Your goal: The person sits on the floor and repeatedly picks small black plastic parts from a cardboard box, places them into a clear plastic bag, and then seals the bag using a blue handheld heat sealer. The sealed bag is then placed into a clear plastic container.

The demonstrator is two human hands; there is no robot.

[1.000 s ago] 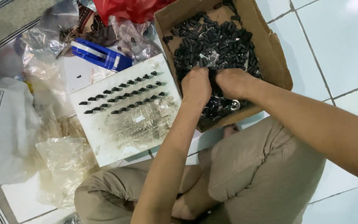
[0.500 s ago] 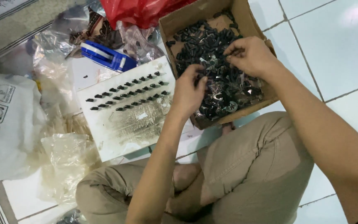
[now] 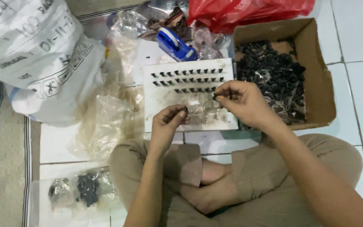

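Sack point(image 3: 43, 54), white, printed, upper left on tiled floor. Box point(image 3: 322, 90), cardboard, right side, heaped with small black parts point(image 3: 274, 75). Red bag point(image 3: 248, 12) behind box. Board point(image 3: 164, 109), white, between sack and box, three rows of black parts standing in it. Clear bags point(image 3: 106, 122) crumpled left of board. Blue tape dispenser point(image 3: 175, 44) just behind board. Right hand point(image 3: 242, 103) over board, fingertips pinched on one black part point(image 3: 216, 96). Left hand point(image 3: 169, 124) at board's near edge, fingers curled shut, pinching small dark piece point(image 3: 185, 110).
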